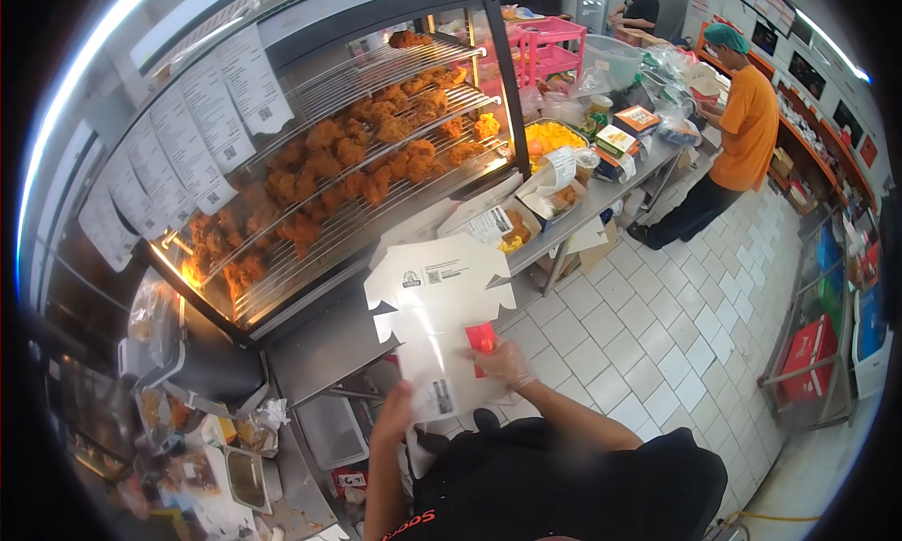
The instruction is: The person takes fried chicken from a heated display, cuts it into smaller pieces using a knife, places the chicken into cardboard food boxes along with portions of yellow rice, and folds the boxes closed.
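Observation:
In front of me is an unfolded, cream-coloured cardboard food box [427, 297], its notched flaps spread out flat. My left hand [396, 408] grips its near left edge, fingers closed and slightly blurred. On the right side, my right hand [507, 365], in a clear plastic glove, has its fingers closed on the box edge. A small red patch [480, 344] shows beside those fingers; I cannot tell whether it is part of the box or a separate packet. Just beyond, two filled food boxes [556, 195] [489, 224] with paper slips stand on the steel counter [315, 353].
A heated display case [498, 90] holds fried chicken [366, 132] on wire racks, with order slips [193, 137] hung along it. Metal pans [249, 480] sit lower left. A person in an orange shirt [747, 118] stands at the far right counter; another person [641, 7] works farther back.

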Action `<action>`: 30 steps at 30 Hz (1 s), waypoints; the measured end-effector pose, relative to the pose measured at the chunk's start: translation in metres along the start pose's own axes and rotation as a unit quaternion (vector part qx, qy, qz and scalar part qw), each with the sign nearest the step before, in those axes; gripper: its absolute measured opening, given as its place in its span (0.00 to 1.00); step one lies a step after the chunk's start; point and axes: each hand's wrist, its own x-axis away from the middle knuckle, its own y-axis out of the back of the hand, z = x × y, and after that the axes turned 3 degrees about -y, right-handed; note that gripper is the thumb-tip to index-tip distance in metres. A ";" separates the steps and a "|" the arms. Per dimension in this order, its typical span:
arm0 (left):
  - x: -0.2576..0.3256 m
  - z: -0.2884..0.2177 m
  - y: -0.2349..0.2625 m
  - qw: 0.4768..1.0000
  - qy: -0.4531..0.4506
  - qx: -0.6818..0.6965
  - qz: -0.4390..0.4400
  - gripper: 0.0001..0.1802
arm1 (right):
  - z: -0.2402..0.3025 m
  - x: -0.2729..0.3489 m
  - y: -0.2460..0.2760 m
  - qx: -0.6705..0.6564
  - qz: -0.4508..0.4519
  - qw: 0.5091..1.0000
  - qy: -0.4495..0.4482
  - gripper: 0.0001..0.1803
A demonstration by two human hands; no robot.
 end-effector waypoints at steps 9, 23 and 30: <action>0.009 0.001 0.002 0.997 0.012 0.007 -0.081 0.29 | 0.039 -0.002 -0.001 0.083 0.115 0.971 0.191 0.20; 0.019 -0.008 0.033 0.954 0.045 0.285 -0.079 0.08 | 0.028 0.003 0.003 -0.438 0.411 0.796 -0.076 0.46; 0.024 -0.020 0.018 0.978 -0.017 0.179 -0.102 0.12 | -0.017 0.004 -0.037 -0.007 0.169 0.984 0.060 0.15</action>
